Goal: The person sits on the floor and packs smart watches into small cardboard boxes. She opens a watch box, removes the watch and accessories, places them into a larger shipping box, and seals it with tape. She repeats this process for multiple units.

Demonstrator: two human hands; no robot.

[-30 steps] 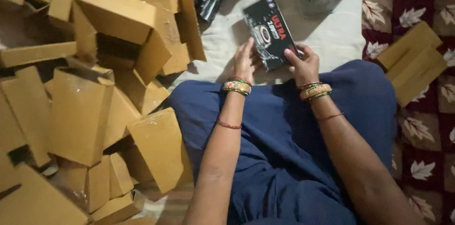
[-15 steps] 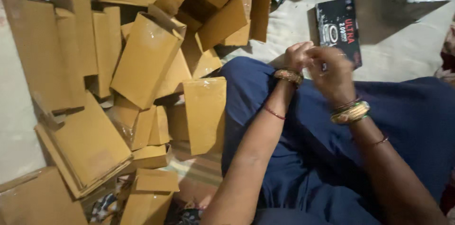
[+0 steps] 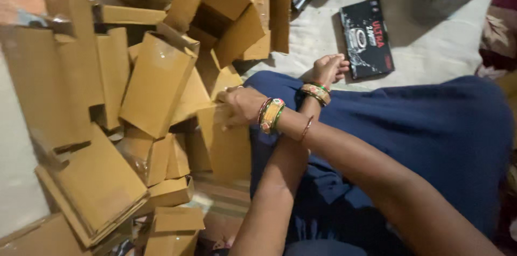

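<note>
Arms crossed. Right hand (image 3: 239,106) open, touching flat cardboard box (image 3: 223,145) at pile's (image 3: 107,116) near edge. Left hand (image 3: 328,67) loosely curled, empty, beside black box (image 3: 367,37) on open floor (image 3: 318,29).

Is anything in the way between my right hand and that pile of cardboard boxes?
Nothing visible does. The right hand rests against a brown cardboard box at the pile's edge. The left hand is apart from it, near the black box.
</note>
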